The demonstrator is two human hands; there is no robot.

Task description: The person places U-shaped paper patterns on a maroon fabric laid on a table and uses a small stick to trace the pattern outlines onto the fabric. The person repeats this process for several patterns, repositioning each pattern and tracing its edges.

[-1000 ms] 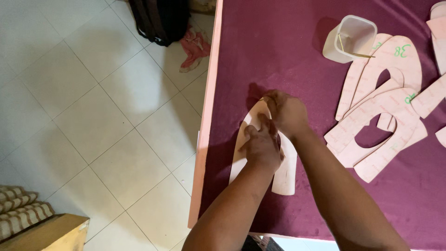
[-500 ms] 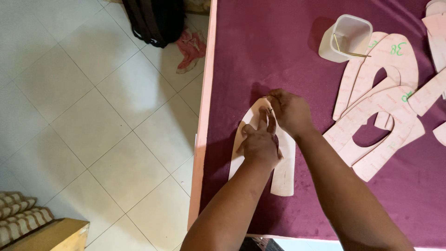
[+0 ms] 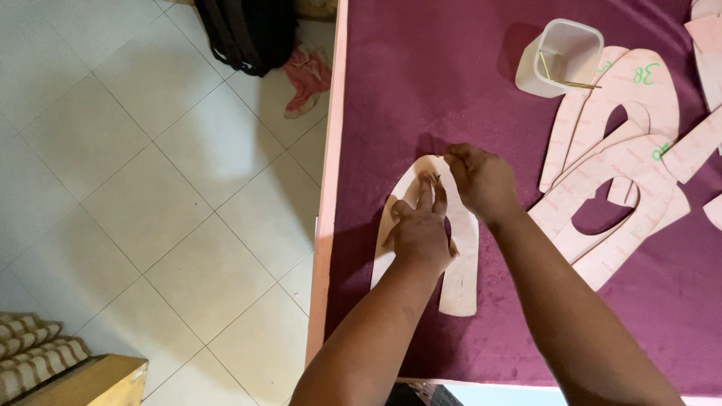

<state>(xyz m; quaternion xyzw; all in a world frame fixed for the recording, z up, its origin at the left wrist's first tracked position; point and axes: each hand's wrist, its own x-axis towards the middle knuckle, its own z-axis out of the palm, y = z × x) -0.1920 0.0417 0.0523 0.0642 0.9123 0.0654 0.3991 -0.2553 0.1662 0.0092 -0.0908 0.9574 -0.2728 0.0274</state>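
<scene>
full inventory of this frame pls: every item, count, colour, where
Horseshoe-shaped pattern piece: 1, pale pink, near the table's left edge, under both hands.
Stack of similar pattern pieces: several overlapping, exact count unclear, pale pink with green marks, right side of table.
Plastic cup: 1, translucent white, top of table, thin yellowish sticks inside.
Table cloth: 1, maroon, covers the table.
Table edge: 1, pink, runs top to bottom.
Bag: 1, black, on the floor, top.
Rag: 1, pink, on the floor beside the bag.
Floor tiles: white, left half.
Box: 1, tan, bottom left corner.
Striped fabric: beige, bottom left.
Left hand: pressing on the piece.
Right hand: pinching something small at the piece's curved top.
</scene>
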